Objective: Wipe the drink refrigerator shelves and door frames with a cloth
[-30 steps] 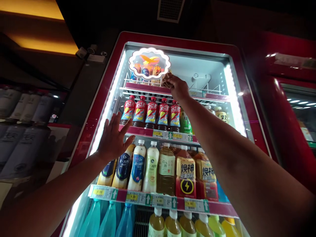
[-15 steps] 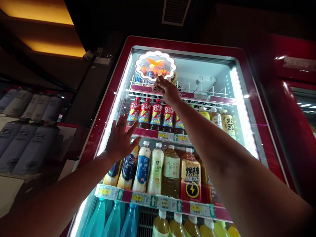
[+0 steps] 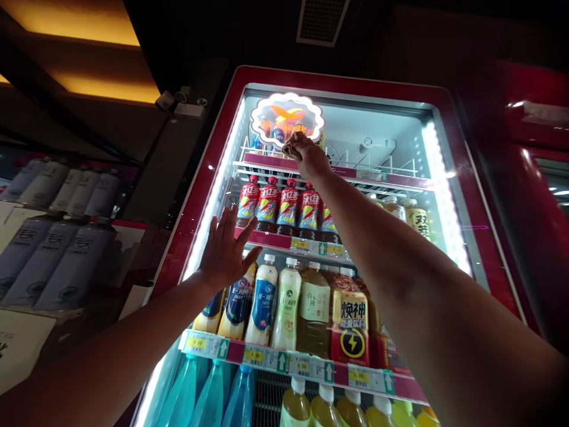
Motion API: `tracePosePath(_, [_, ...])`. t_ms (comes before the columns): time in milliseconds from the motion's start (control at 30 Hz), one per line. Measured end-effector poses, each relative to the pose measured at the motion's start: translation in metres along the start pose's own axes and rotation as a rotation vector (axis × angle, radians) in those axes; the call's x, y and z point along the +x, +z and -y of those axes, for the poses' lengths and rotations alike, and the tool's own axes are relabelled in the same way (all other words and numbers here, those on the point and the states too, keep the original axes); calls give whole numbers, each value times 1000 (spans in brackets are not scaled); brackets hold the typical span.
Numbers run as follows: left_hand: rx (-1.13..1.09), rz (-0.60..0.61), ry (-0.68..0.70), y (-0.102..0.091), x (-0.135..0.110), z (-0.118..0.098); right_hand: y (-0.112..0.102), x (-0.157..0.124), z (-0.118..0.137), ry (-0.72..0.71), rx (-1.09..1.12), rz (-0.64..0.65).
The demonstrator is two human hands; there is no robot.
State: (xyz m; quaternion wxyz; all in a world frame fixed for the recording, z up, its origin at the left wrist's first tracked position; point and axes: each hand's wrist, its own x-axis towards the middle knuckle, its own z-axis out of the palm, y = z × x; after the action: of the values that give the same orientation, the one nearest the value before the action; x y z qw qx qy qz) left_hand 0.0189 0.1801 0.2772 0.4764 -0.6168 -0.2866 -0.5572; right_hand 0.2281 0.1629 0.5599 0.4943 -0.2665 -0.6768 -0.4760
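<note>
A lit drinks fridge with a red frame (image 3: 208,172) and a glass door stands in front of me. My left hand (image 3: 226,249) lies flat and open against the glass, fingers spread, at the left edge by the second shelf. My right hand (image 3: 306,157) reaches up high and is closed on a small brownish cloth (image 3: 291,145), pressed on the glass just under the glowing scalloped logo sticker (image 3: 287,115). Behind the glass stand red-labelled bottles (image 3: 278,204) and, one shelf lower, white and amber bottles (image 3: 306,305).
Blue bottles (image 3: 208,397) and yellow bottles (image 3: 329,409) fill the bottom shelf. A second red fridge (image 3: 533,196) stands to the right. Large grey bottle pictures (image 3: 53,249) cover the wall on the left. Overhead are a ceiling vent (image 3: 322,21) and amber lighting.
My right hand with the cloth has slid left along the top of the glass, from right of the logo sticker to just beneath it. The left hand stays flat on the door.
</note>
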Motion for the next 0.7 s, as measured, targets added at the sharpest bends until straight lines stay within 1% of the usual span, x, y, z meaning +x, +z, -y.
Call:
tracePosePath(67, [0, -1, -7, 0, 0, 0, 6, 6, 4, 41, -1, -5])
tracePosePath(200, [-3, 6, -11, 0, 0, 0, 21, 11, 17, -40, 69, 20])
tracePosePath(267, [-4, 15, -16, -1, 1, 0, 26, 13, 20, -55, 82, 23])
tracePosePath(400, [8, 36, -32, -4, 2, 0, 31, 16, 23, -27, 43, -37])
tracePosePath(567, [28, 82, -6, -10, 4, 4, 31, 15, 22, -85, 63, -31])
tracePosePath(700, [18, 81, 10, -11, 3, 9, 33, 22, 24, -50, 88, -87])
